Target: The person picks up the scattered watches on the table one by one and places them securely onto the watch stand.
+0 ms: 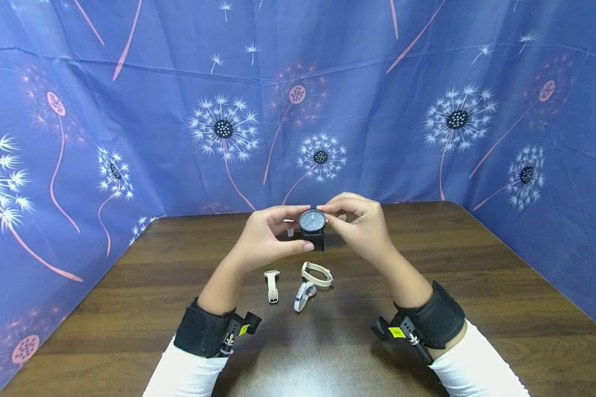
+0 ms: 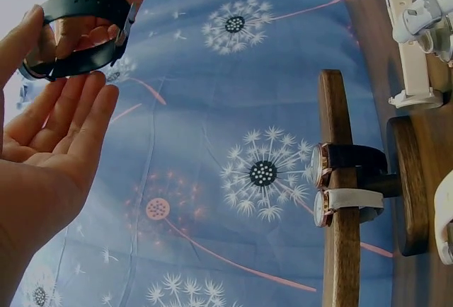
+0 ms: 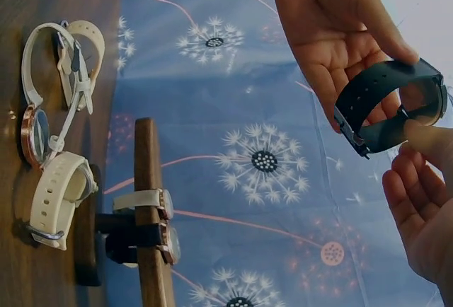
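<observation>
Blue dandelion cloth (image 1: 377,149) hangs behind the brown counter (image 1: 179,275) in my head view. Above the counter, the black watch (image 1: 312,221) is raised between both hands, its dial angled toward my camera, I judge so it can be seen. My left hand (image 1: 258,237) pinches it, thumb low on the strap; my right hand (image 1: 366,223) pinches the dial's edge, so the two probably steady it from opposite sides. Both forearms slant inward. Nearer me lie three pale watches (image 1: 272,288), grouped within easy reach

My left wrist view shows the strap as a loop, the left hand's lower fingers stretched out beneath it. A wooden stand (image 2: 333,102) carries a dark-strapped watch (image 2: 355,155) and a white-strapped watch (image 2: 357,199), their straps round the bar, presumably for support

From my right wrist, I see the left thumb pressing the strap's outside and the right thumb at the case
</observation>
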Demonstrator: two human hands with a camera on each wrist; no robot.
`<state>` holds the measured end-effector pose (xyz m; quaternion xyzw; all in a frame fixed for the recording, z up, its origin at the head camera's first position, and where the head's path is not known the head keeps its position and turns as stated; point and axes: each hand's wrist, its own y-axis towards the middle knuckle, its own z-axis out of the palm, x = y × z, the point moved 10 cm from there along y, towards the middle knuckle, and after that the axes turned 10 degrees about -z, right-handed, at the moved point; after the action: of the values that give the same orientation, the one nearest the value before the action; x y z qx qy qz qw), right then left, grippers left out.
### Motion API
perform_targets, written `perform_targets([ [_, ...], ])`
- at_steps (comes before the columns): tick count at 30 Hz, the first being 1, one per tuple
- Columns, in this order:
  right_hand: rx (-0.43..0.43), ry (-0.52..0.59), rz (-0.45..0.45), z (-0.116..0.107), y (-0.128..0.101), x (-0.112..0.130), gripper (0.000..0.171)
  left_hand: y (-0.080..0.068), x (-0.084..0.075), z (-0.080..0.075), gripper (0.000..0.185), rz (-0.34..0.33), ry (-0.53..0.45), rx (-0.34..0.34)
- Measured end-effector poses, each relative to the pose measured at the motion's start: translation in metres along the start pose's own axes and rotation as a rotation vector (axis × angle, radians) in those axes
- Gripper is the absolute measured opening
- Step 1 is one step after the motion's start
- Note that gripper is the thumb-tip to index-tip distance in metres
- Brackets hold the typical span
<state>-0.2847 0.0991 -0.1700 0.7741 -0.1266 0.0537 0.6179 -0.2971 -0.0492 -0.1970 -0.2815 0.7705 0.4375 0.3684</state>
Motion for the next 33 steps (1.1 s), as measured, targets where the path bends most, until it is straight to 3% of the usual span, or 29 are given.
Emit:
perform_targets([
  [7, 0.008, 0.062, 0.009, 0.004, 0.001, 0.001, 0.016, 0.000, -0.006, -0.002, 0.046, 0.071, 0.001, -0.050],
  [14, 0.095, 0.079, 0.059, 0.010, -0.001, -0.002, 0.019, -0.002, -0.007, -0.008, 0.046, 0.101, 0.001, -0.106],
  [19, 0.227, 0.215, 0.128, 0.022, -0.006, -0.003, 0.037, -0.004, -0.008, -0.012, 0.046, 0.119, -0.005, -0.139],
  [22, 0.289, 0.200, 0.100, 0.027, -0.006, 0.001, 0.054, -0.003, -0.009, -0.011, 0.047, 0.137, -0.005, -0.138],
  [25, 0.288, 0.170, 0.074, 0.028, -0.006, 0.002, 0.061, -0.003, -0.011, -0.010, 0.048, 0.145, -0.003, -0.136],
  [33, 0.244, 0.186, 0.058, 0.025, -0.004, 0.003, 0.060, -0.003, -0.009, -0.009, 0.050, 0.149, 0.017, -0.131],
])
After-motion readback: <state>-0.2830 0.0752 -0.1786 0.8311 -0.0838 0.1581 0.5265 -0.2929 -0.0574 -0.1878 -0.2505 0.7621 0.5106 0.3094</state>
